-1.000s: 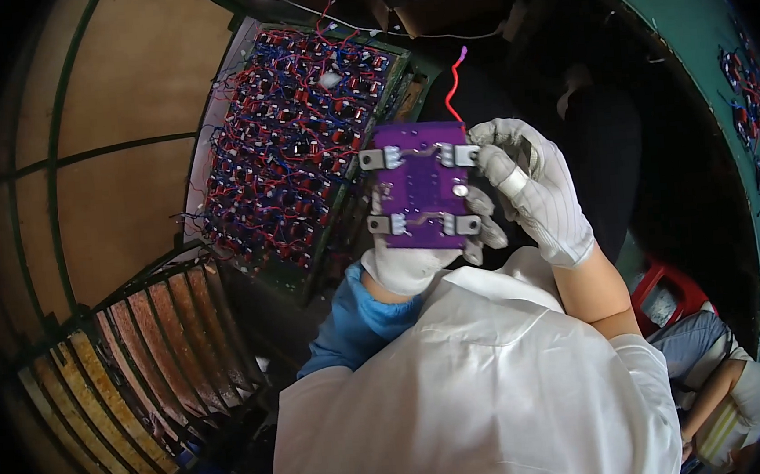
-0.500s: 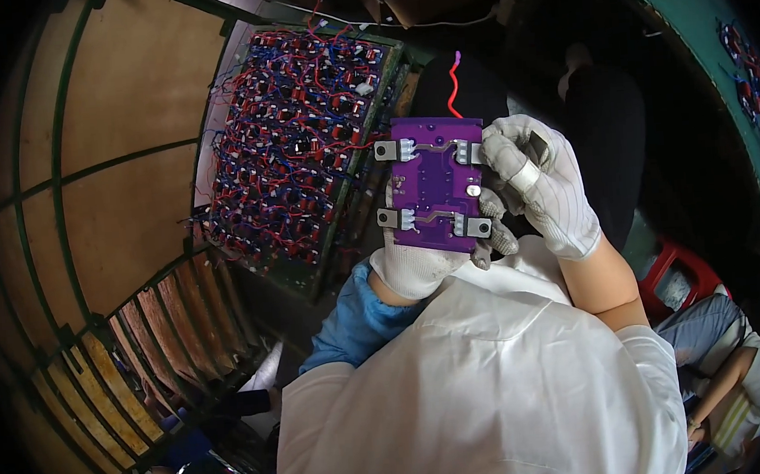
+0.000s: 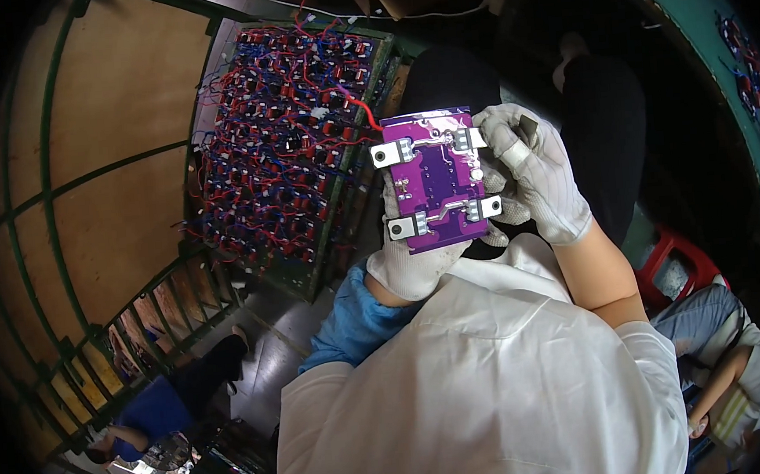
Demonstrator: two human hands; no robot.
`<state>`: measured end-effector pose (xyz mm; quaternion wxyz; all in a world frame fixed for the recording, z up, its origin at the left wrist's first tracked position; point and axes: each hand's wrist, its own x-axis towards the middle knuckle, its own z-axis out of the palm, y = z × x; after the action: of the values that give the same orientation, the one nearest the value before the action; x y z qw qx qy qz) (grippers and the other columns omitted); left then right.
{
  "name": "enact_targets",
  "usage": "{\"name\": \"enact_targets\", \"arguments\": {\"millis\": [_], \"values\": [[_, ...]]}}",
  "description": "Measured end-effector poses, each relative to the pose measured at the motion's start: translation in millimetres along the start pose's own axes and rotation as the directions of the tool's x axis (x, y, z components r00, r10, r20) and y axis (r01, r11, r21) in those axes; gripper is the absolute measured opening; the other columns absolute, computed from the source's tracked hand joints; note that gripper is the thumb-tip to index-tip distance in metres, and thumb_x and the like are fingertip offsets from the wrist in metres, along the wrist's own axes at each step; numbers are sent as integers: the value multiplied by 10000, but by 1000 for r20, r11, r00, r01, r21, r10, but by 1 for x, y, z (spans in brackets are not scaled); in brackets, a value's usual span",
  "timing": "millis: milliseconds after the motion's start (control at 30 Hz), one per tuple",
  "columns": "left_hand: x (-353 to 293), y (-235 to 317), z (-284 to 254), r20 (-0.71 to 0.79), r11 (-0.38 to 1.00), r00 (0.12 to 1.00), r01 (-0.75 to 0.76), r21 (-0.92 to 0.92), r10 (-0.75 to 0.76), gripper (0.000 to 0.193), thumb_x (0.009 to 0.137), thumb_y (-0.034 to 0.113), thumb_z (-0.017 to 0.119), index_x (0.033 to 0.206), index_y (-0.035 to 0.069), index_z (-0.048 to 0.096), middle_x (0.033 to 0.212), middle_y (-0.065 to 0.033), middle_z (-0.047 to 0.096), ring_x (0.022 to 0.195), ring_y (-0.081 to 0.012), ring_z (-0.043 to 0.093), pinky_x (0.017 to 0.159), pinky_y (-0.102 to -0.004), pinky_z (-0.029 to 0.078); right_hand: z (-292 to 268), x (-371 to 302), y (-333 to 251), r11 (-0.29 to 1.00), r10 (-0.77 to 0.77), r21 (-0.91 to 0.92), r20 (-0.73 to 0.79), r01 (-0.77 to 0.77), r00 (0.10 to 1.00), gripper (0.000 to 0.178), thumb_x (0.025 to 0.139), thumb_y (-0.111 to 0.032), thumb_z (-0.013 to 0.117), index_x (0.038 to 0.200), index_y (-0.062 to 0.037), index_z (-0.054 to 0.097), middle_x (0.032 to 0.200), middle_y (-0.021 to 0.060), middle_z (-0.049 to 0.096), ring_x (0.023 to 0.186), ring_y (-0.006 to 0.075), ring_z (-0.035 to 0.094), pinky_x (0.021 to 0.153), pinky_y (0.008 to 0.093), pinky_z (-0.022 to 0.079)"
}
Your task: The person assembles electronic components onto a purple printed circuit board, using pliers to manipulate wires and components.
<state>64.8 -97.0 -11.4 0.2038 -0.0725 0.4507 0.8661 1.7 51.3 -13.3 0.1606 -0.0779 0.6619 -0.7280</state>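
A purple circuit board [image 3: 440,180] faces up in front of my chest, with a black component with a metal tab near each corner and a red wire [image 3: 362,108] at its upper left. My left hand [image 3: 417,265], in a white glove and blue sleeve, grips the board from beneath; most of its fingers are hidden behind it. My right hand [image 3: 538,169], gloved too, has its thumb and fingertips pinched at the board's upper right component, other fingers curled by the right edge. A small dark flat piece [image 3: 527,128] shows at those fingers; its kind is unclear.
To the left, a green-edged tray [image 3: 330,210] is packed with small assemblies and red and blue wires. A green metal frame with wooden panels [image 3: 123,88] stands beyond it. A red stool [image 3: 677,260] and a seated person [image 3: 731,344] are at right, another person [image 3: 158,407] at lower left.
The board has tilted slightly and now catches light on its upper part. Its red wire has swung from the upper right to the upper left. Both hands keep their hold.
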Motion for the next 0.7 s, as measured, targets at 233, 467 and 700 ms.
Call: {"name": "enact_targets", "arguments": {"millis": [233, 467, 700], "values": [[6, 3, -3, -104, 986, 994, -14, 166, 32, 352, 874, 144, 569, 1203, 54, 484, 926, -84, 625, 710, -231, 669, 470, -242, 527, 6, 4, 0, 998, -51, 31, 31, 50, 998, 325, 861, -204, 558, 1094, 21, 538, 863, 94, 599, 794, 150, 577, 754, 282, 468], [5, -6, -22, 134, 958, 988, 114, -263, -81, 391, 823, -35, 587, 1191, 34, 478, 1022, -85, 615, 772, -198, 670, 537, -225, 552, 1, 14, 0, 990, -109, -77, 116, 118, 987, 397, 844, -238, 601, 1155, -1, 527, 858, 98, 621, 767, 140, 589, 748, 268, 472], [13, -9, -20, 156, 955, 988, 65, -291, -20, 414, 817, 31, 632, 1197, 57, 469, 998, -75, 612, 807, -190, 664, 550, -222, 543, -3, 16, 4, 993, -73, -85, 95, 81, 993, 392, 854, -249, 600, 1153, -6, 530, 851, 97, 640, 785, 131, 612, 742, 259, 479]]}}
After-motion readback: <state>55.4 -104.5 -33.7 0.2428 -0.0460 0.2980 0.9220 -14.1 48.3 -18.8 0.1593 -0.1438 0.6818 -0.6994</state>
